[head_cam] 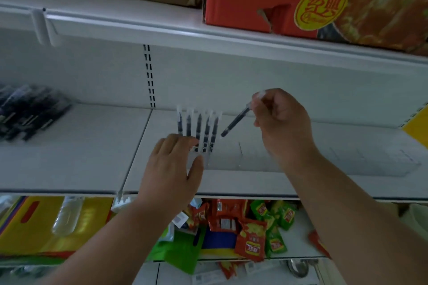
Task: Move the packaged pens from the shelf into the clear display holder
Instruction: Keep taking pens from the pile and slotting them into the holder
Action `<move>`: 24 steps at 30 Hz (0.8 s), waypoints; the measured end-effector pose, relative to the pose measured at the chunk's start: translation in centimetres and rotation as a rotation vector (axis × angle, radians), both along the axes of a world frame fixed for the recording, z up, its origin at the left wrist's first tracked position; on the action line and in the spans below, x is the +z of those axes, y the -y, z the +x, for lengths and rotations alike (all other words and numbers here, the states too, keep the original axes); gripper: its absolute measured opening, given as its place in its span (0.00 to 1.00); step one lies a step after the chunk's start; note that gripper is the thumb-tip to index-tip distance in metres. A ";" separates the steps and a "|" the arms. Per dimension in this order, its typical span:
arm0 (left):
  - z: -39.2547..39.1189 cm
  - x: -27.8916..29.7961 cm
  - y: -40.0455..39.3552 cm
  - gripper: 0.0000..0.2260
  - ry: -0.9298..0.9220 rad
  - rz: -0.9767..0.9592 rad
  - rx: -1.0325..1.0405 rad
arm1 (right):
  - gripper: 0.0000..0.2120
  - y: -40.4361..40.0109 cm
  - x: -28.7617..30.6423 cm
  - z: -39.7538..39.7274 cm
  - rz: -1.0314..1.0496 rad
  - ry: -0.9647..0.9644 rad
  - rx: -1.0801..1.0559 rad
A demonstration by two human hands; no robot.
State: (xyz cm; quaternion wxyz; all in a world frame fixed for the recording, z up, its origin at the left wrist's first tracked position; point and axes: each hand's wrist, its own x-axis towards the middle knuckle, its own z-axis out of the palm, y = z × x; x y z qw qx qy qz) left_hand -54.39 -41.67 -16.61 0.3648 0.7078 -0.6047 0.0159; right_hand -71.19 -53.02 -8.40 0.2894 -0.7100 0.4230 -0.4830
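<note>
Left hand (172, 164): extended forward on a bare forearm, back of hand upward, fingers straight and together, thumb spread, fingertips laid against the clear display holder (203, 152).

Right hand (281, 120): raised right of the holder, wrist bent, fingers curled; a packaged pen (235, 122) is pinched at its upper end, tilted down-left.
</note>
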 end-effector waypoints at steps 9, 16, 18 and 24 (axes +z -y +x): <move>-0.1 -2.5 1.0 0.20 0.232 0.070 -0.015 | 0.02 1.8 0.0 1.6 -0.186 -0.361 0.140; 0.4 -2.3 1.0 0.19 0.239 0.083 -0.047 | 0.06 1.9 0.5 1.8 -0.216 -0.484 0.116; 0.4 -2.3 1.0 0.19 0.239 0.099 -0.052 | 0.05 1.8 0.3 1.8 -0.217 -0.497 0.109; 0.6 -1.9 1.0 0.22 0.258 0.132 -0.062 | 0.06 1.2 -2.3 2.4 -0.093 -0.476 0.119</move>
